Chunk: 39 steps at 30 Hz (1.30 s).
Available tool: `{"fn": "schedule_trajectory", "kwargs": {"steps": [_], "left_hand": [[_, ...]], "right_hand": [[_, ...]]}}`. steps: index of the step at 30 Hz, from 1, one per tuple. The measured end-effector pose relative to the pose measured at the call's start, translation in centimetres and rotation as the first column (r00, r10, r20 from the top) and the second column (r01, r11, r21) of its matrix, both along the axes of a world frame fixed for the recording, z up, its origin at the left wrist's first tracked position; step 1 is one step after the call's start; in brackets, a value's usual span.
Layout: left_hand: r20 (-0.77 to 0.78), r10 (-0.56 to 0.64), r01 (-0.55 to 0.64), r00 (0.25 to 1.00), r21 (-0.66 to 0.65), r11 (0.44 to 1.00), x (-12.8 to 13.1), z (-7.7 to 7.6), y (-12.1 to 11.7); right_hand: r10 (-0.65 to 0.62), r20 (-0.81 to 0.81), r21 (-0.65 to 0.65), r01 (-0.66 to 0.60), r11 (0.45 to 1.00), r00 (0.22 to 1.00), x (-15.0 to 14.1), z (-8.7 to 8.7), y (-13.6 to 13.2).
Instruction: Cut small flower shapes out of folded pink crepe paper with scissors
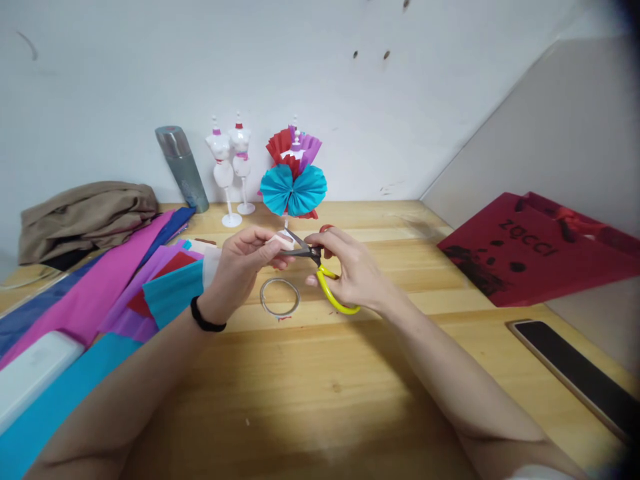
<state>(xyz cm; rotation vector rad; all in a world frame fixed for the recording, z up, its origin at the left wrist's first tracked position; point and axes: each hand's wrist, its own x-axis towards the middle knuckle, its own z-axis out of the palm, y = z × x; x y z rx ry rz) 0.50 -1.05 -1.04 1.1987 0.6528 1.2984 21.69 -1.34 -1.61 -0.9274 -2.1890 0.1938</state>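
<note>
Scissors (315, 254), dark-bladed and yellow-handled, gripped by the right hand (354, 270), stand open around a small white papery piece (284, 241) pinched in the left hand (249, 255); likely a cutting step, next calling for steady blade closure.

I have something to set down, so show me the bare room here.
Bare wood on the table lies between the arms, nearer than the tape roll, and also between the right hand and the red bag. It is crowded on the left with colored paper and brown cloth, and at the back with the bottle and small mannequins.
</note>
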Motion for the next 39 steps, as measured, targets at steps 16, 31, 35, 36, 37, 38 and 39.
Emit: {"fn": "schedule_trajectory", "kwargs": {"steps": [16,31,35,36,37,38,39], "left_hand": [[0.043,0.057,-0.055,0.997,-0.031,0.998,0.3,-0.3,0.2],[0.037,0.035,-0.035,0.999,0.003,0.999,0.5,-0.7,0.1],[0.032,0.044,-0.045,0.999,0.030,0.999,0.4,-0.9,0.2],[0.033,0.045,-0.046,0.998,0.038,0.998,0.4,-1.0,0.2],[0.035,0.046,-0.047,0.998,0.044,0.998,0.3,-1.0,0.2],[0.037,0.045,-0.047,0.998,0.050,0.998,0.3,-1.1,0.2],[0.040,0.044,-0.046,0.998,0.054,0.997,0.3,-1.1,0.2]], "right_hand": [[-0.040,0.058,0.082,0.035,0.996,0.998,-0.1,-0.4,0.1],[-0.052,0.008,0.161,0.050,0.986,0.999,-0.2,-1.2,0.3],[-0.061,0.021,0.162,0.057,0.985,0.998,-0.1,-1.0,0.2],[-0.061,0.023,0.161,0.056,0.985,0.998,-0.1,-1.0,0.2],[-0.061,0.024,0.158,0.056,0.986,0.998,-0.1,-1.0,0.2],[-0.059,0.025,0.156,0.055,0.986,0.998,-0.1,-0.9,0.2],[-0.058,0.024,0.155,0.054,0.986,0.998,-0.1,-0.9,0.2]]}}
